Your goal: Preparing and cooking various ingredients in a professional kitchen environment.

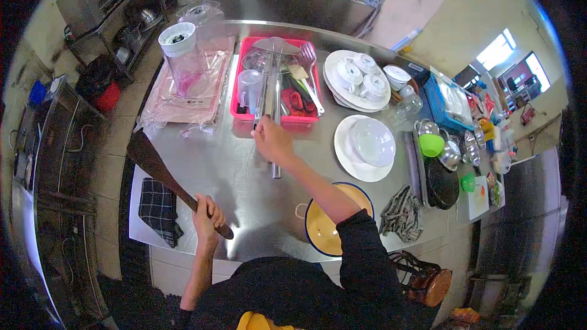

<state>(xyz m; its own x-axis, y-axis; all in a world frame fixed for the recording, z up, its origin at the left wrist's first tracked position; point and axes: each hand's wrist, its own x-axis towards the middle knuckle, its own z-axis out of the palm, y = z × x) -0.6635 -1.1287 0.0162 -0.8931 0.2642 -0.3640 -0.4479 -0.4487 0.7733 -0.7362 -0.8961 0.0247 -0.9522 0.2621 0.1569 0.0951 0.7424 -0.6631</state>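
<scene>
My left hand (208,220) grips the handle of a dark wooden spatula (158,162), whose broad blade points up and to the left over the table's left edge. My right hand (274,142) reaches to the front rim of a pink plastic basket (286,123), with its fingers closed at a metal utensil handle; which utensil it belongs to cannot be told. In the basket lie a wire strainer (257,60), a clear plastic measuring cup (250,86), a slotted metal turner (308,55) and a pale-headed spatula (299,73). A metal tube-like handle (276,146) sticks out over the front rim.
Right of the basket stand stacked white plates with cups (357,78) and a white plate with a bowl (341,146). A yellow enamel basin (321,224) is under my right forearm, beside a striped cloth (402,215). A checked cloth (158,208) and a blender jar (181,64) are at left.
</scene>
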